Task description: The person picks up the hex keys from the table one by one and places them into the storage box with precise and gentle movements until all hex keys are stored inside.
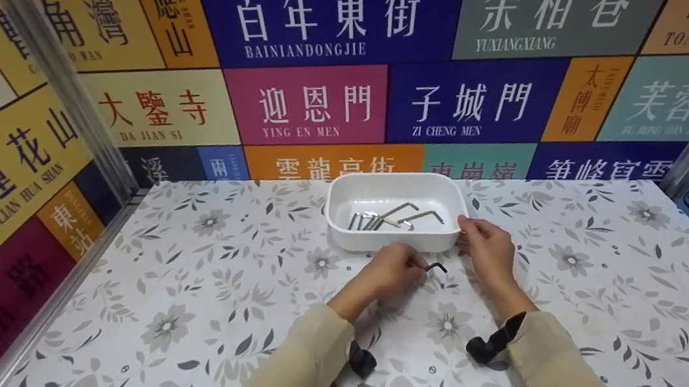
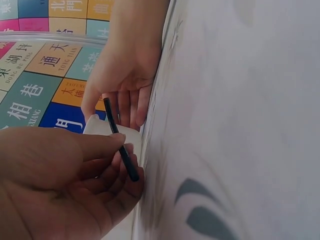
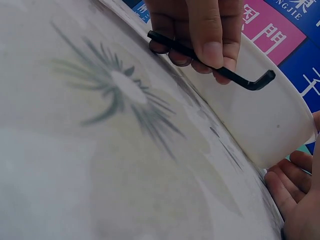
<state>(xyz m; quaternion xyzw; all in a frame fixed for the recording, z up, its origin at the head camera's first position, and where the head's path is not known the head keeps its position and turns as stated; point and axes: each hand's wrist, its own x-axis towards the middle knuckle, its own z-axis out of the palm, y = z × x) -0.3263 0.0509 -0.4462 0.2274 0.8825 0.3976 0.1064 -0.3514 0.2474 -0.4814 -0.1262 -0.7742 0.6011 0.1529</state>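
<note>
My left hand (image 1: 396,269) pinches a black hex key (image 3: 190,52) between thumb and fingers, just in front of a white plastic bin (image 1: 383,239). The key's short bent end points away from the fingers on the right, low over the tablecloth. My right hand (image 1: 489,254) holds the bin's near right corner, thumb at the rim and the other fingers against the outside wall. Inside the bin lie several more hex keys (image 1: 429,214), some brass-coloured and some silvery, loosely crossed over each other. In the left wrist view the black key spans the fingers of my left hand (image 2: 65,185).
A white tablecloth (image 1: 170,326) with grey flowers and leaves covers the table. Behind the bin stands a wall of coloured signs (image 1: 329,18) with Chinese lettering. Clear upright edges (image 1: 82,114) border the table at the left. Black straps sit at both wrists.
</note>
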